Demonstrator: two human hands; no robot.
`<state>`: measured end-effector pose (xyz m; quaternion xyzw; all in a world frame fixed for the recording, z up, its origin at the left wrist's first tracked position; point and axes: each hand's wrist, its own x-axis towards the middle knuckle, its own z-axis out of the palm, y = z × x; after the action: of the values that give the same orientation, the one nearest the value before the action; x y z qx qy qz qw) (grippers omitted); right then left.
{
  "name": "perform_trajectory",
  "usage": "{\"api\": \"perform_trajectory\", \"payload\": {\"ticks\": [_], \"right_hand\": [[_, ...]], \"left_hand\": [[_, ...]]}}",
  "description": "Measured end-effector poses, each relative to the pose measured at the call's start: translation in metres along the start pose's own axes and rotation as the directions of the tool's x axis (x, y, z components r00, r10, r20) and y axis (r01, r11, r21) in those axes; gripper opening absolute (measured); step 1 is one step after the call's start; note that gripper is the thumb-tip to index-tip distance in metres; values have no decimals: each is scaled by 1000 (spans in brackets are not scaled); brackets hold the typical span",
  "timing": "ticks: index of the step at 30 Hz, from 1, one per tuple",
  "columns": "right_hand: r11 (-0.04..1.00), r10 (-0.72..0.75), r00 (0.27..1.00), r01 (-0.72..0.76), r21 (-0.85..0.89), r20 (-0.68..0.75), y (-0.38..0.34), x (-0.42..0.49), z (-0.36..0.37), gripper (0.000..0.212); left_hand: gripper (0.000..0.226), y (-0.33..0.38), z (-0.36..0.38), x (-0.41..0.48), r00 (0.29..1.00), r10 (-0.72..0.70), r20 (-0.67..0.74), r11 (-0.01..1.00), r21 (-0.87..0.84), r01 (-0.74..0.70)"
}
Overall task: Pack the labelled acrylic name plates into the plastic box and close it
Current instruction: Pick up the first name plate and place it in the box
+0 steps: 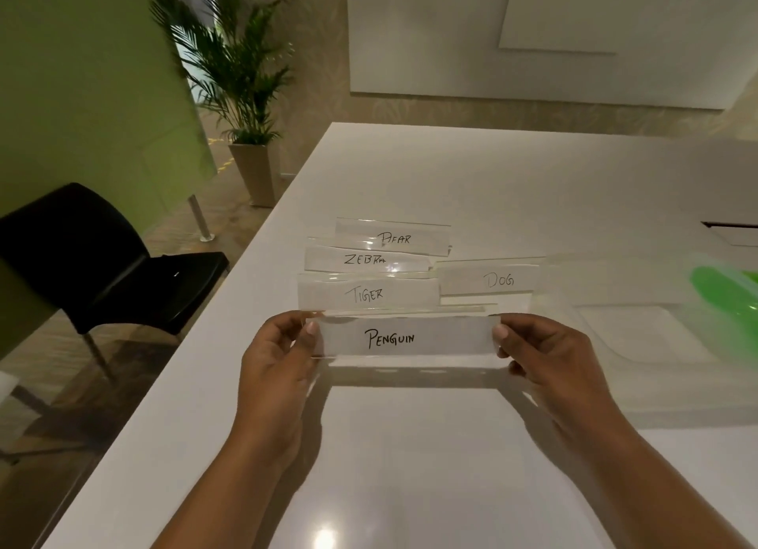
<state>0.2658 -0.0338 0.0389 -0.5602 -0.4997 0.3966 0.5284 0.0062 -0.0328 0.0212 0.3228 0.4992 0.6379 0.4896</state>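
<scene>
Both hands hold the PENGUIN name plate [434,337] upright just above the white table [410,466]. My left hand [279,368] pinches its left end and my right hand [549,364] pinches its right end. Behind it stand the TIGER plate [367,294], the ZEBRA plate [365,259] and the BEAR plate [393,238]. The DOG plate [496,279] stands to their right. The clear plastic box [640,343] lies open at the right, with a green lid clip [726,298] at its far side.
A black chair [102,261] stands left of the table. A potted palm [242,97] and a green partition [82,97] are behind it. A dark slot [730,225] sits in the table top at the far right.
</scene>
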Motion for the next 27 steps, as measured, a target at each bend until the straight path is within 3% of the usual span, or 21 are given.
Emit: {"api": "perform_trajectory", "payload": {"ticks": [4,11,18,20,22,25,27], "right_hand": [[997,32,999,-30,69,-31,-9,-16,-1,12],[976,89,995,-79,201,-40,-29,-35,-8,20],[968,38,991,-4,249,-132,-38,-50,-15,51],[976,12,989,21,218,-150,-39,-53,-16,66],[979,-4,985,39,200,-172,-40,-53,-18,68],[980,-20,979,60,192,-204,-42,-53,-23,62],[981,-6,975,48,186,-221,-44,-53,-27,47]], "left_hand": [[27,5,14,-21,994,-80,77,974,-207,95],[26,23,23,-39,991,-95,97,939,-323,122],[22,36,29,-53,994,-60,91,937,-337,87],[22,37,29,-56,994,-23,104,955,-290,52],[19,38,27,-58,990,56,132,986,-161,-34],[21,42,21,-56,961,175,214,976,94,-199],[25,46,14,-53,942,185,280,938,236,-255]]}}
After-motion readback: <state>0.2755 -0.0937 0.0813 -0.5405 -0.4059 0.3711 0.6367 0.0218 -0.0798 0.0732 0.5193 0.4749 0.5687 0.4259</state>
